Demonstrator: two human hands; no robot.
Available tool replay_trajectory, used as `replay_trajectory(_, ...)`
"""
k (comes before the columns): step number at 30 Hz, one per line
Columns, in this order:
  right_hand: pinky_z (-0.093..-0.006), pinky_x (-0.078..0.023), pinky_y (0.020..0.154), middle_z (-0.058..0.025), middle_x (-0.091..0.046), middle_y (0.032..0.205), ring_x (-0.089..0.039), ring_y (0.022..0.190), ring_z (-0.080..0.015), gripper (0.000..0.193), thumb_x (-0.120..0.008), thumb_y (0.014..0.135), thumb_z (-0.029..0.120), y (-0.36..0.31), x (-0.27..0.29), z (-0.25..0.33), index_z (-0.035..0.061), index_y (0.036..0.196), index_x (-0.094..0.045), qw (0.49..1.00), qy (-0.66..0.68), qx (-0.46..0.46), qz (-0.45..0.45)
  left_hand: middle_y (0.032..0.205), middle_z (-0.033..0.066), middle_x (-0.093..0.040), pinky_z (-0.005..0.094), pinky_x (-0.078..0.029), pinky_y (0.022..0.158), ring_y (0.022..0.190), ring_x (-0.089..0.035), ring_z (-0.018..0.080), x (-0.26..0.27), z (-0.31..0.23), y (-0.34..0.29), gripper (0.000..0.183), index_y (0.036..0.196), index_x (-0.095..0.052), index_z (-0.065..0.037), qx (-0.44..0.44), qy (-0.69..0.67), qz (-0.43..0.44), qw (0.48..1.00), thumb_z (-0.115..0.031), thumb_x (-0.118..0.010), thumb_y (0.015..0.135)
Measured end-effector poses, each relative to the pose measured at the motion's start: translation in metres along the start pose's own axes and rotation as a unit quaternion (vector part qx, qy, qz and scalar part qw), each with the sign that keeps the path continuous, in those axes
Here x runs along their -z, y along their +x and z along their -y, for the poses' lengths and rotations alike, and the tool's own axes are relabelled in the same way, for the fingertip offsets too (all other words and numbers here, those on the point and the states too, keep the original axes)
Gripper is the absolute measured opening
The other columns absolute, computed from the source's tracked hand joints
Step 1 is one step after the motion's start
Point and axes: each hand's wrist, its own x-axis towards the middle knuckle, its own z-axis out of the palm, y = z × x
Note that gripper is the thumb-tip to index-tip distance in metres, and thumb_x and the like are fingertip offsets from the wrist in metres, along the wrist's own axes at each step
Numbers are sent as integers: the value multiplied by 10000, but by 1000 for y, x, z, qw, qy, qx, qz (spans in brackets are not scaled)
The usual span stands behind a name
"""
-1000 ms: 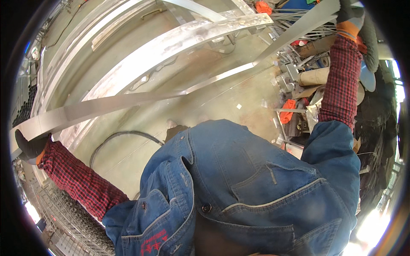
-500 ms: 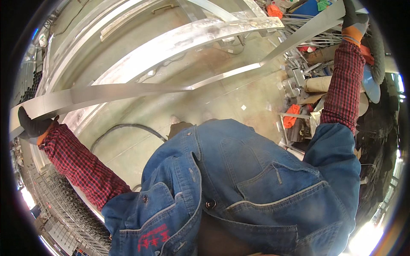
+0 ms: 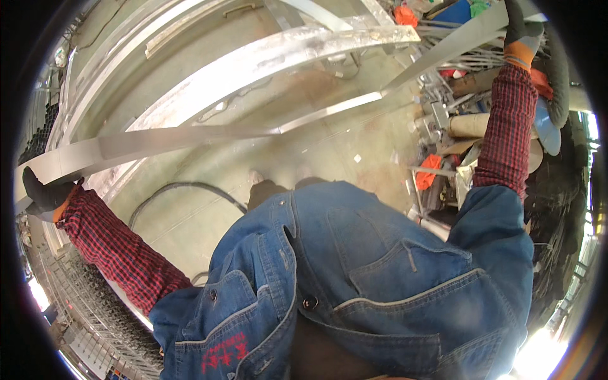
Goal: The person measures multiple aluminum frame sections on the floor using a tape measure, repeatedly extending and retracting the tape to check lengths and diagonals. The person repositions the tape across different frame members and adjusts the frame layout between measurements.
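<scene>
A long, thin grey metal strip (image 3: 158, 140), kinked in several places, spans the view in front of me, above the floor. At its left end my left hand (image 3: 47, 191), in a dark glove with an orange cuff, is closed on the strip, thumb up against its face. My right hand (image 3: 523, 35), gloved the same way, grips the other end far out at the upper right. Its fingers are partly hidden at the dark rim. Both arms are stretched wide apart.
Beyond the strip lies a metal frame of broad, pale beams (image 3: 253, 69). A black hose (image 3: 180, 185) curves over the floor near my feet. Scrap, thin rods and orange cloth (image 3: 428, 172) are heaped at the right. Metal mesh racks (image 3: 95, 316) stand at the lower left.
My left hand and the strip's left end have shifted slightly left and down in the view. Both hands keep their grip, and the whole scene has slid a little left.
</scene>
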Motion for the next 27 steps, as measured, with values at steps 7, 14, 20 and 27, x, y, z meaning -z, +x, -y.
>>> replay_trajectory(7,-391,-530,875,-174,-721,1138,-681,981,-249,648,-877,807,361,-112,-39,-109,-66,1224,-624,980,12,-153,123,1203,142,-624,477,-607,819,992,-676,280,-30,12,-59,720,1335,-478,-49,-19,-41,-84,995,-280,-863,772)
replay_trajectory(14,-365,-549,836,-157,-739,1077,-700,880,-245,696,-902,776,407,-192,-68,-141,-79,1195,-632,952,27,-291,94,1106,113,-668,392,-588,811,957,-674,228,-49,104,-217,531,1228,-630,-28,261,-34,24,964,-318,-846,840)
replay_trajectory(20,-411,-543,894,-196,-731,1121,-709,1012,-328,813,-887,748,522,-75,-49,-130,-27,1265,-582,968,-117,-188,121,1132,110,-667,398,-591,833,1005,-675,230,-50,54,-208,577,1239,-629,-19,258,4,12,966,-394,-822,845)
replay_trajectory(27,-425,-537,900,-167,-735,1153,-704,1040,-301,777,-840,802,537,88,-55,-87,17,1314,-574,970,-176,6,168,1219,128,-644,470,-550,915,1118,-636,281,-49,23,-243,768,1317,-583,-39,356,47,-42,933,-539,-815,783)
